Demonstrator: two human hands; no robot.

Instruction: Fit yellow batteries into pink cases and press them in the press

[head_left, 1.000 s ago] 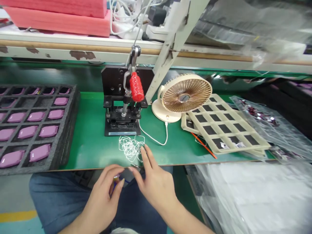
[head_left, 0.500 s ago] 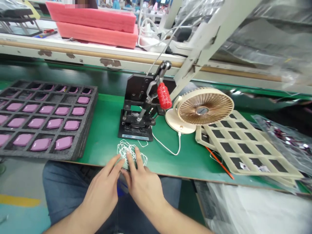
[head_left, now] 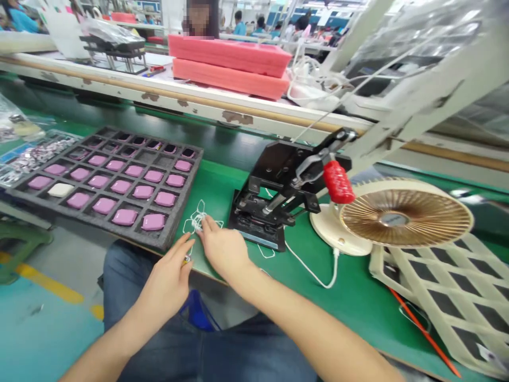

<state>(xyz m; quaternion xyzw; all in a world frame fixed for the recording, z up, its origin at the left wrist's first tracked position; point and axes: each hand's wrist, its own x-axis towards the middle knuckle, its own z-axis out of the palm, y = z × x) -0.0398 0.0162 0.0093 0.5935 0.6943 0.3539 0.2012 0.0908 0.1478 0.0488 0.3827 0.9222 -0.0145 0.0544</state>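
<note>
Two bare hands work at the front edge of the green bench (head_left: 222, 183). The right hand (head_left: 222, 249) reaches forward, its fingertips (head_left: 207, 225) on a small tangle of thin white loops (head_left: 198, 223); whether they grip it, I cannot tell. The tangle lies near the front edge, between a dark foam tray (head_left: 170, 241) and a black hand press (head_left: 258, 212), with one strand trailing toward the left hand (head_left: 167, 284). That hand is curled, thumb and fingers close together around something tiny with a yellow glint (head_left: 186, 260), too small to identify.

The tray holds rows of lilac pieces (head_left: 153, 222) and one white piece (head_left: 60, 189). The press has a red handle (head_left: 338, 182). Right of it stand a cream fan (head_left: 405, 217) with a white cable (head_left: 314, 273) and a cream lattice tray (head_left: 421, 297) beside an orange stick (head_left: 425, 334).
</note>
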